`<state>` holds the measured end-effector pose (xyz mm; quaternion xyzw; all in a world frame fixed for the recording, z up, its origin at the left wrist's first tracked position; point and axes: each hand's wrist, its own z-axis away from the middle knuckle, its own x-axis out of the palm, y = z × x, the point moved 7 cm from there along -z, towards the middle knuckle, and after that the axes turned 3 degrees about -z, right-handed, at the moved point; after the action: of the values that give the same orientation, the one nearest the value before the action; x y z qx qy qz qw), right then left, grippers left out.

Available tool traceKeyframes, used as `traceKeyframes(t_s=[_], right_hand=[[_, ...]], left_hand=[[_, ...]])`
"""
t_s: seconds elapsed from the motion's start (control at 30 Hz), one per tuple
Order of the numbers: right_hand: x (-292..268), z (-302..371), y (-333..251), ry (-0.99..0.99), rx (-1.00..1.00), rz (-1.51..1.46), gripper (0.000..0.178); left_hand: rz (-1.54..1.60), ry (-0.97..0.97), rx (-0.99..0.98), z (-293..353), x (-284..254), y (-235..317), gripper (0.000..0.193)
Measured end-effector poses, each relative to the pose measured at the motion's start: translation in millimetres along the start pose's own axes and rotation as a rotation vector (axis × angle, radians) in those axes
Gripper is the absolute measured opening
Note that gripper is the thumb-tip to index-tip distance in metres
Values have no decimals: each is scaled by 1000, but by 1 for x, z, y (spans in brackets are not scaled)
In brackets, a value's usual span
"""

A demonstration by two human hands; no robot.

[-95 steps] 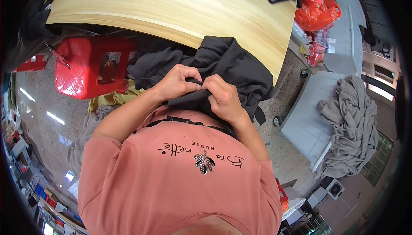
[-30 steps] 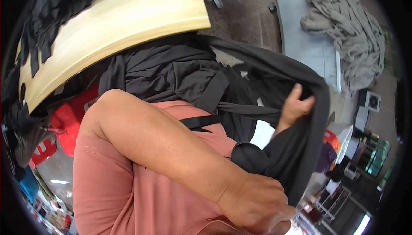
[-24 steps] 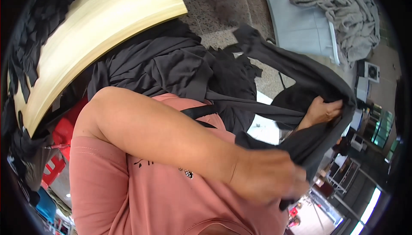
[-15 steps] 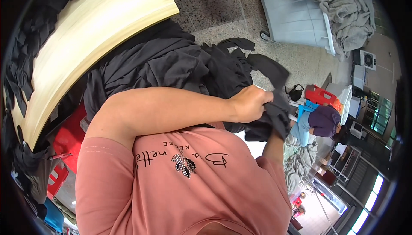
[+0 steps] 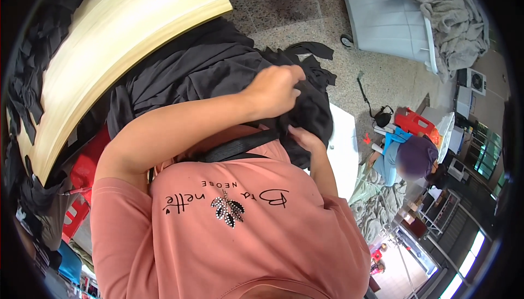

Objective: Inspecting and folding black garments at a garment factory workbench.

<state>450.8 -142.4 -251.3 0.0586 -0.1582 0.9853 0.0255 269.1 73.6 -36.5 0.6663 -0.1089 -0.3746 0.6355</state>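
A heap of black cloth (image 5: 191, 72) spreads across in front of me, beside the table. My left hand (image 5: 275, 91) is over its right part, fingers curled in on the black fabric. Closer to my body, my right hand (image 5: 307, 138) grips the edge of a black cloth piece (image 5: 314, 113), its fingers partly hidden in the folds. That piece hangs between both hands and merges with the heap, so its outline cannot be told.
A pale wooden table (image 5: 136, 20) curves along the left, with more black cloth (image 5: 27, 75) on it. A white surface (image 5: 344, 140) stands right of my right hand. Far right is a wheeled pale-blue cart (image 5: 382, 20) heaped with grey cloth (image 5: 453, 20). A seated person (image 5: 415, 157) works nearby.
Both hands have moved left, bringing the black cloth down from the right onto the heap. The white surface on the right is now more exposed, and my right hand has come into sight.
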Motion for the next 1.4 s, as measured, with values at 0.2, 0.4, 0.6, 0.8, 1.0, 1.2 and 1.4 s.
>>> traceKeyframes(t_s=[0.2,0.4,0.6,0.8,1.0,1.2,1.4], right_hand=[[23,4,-2,-423,18,1845,30],[-42,45,15,13,386,1860,35],[77,28,-212,628,-990,1000,24],[266,48,-298,84,-1330,1345,52],[274,53,-282,-280,-1161,1176,22],[244,110,-249,-644,-505,1394,38],[308,129,-275,-75,-1468,1307,72]], left_hand=[[128,263,-103,78,-107,-23,15],[-150,934,-136,201,-186,-58,14],[-706,911,-529,265,-166,-116,68],[-378,969,-370,289,-161,-124,26],[-74,495,64,268,-132,-40,21],[-27,449,-68,259,-130,-60,12],[807,538,-419,262,-166,-113,22]])
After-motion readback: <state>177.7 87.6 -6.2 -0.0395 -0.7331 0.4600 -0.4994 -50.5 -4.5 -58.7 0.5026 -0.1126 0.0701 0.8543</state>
